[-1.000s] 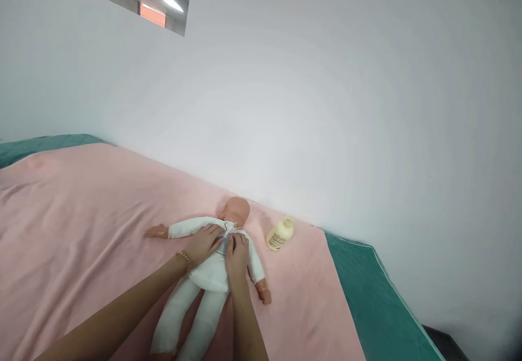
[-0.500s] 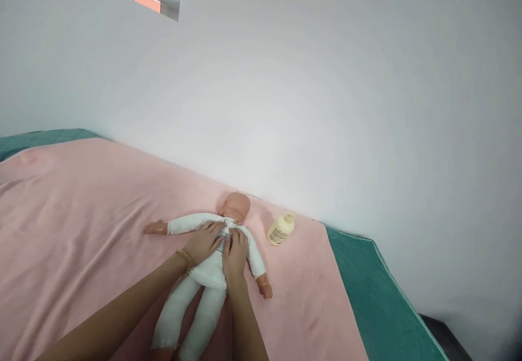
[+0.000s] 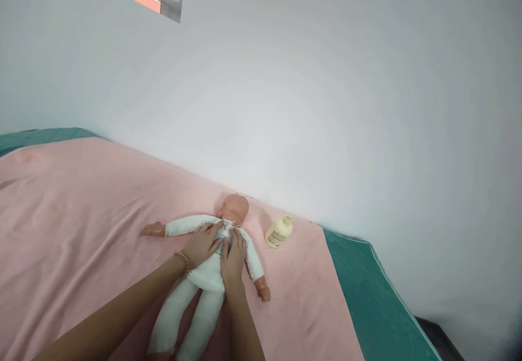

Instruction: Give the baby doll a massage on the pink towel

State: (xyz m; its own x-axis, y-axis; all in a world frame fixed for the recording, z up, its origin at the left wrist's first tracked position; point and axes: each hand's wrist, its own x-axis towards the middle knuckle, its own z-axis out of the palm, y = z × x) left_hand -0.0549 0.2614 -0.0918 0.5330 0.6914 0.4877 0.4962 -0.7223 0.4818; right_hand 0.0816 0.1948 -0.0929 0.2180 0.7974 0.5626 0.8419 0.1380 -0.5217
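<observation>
A baby doll [image 3: 207, 271] with a white cloth body lies on its back on the pink sheet, its arms spread and its head toward the wall. My left hand [image 3: 203, 243], with a gold bracelet at the wrist, lies flat on one side of the doll's chest, fingers stretched out. On the chest's other side rests my right hand [image 3: 234, 255], its fingers also extended. Between both hands a grey shiny patch [image 3: 224, 234] shows on the chest; my fingers partly cover it. Neither hand grips anything.
A pale yellow bottle [image 3: 279, 231] sits to the right of the doll's head. The pink sheet [image 3: 101, 187] lies over a green mattress [image 3: 371, 290] that shows at both sides. Behind it rises a white wall [image 3: 305, 105]. A dark object [image 3: 438, 336] is at the lower right.
Both hands stay on the doll's chest, with slightly more of the grey patch showing between them. The whole view has shifted a little.
</observation>
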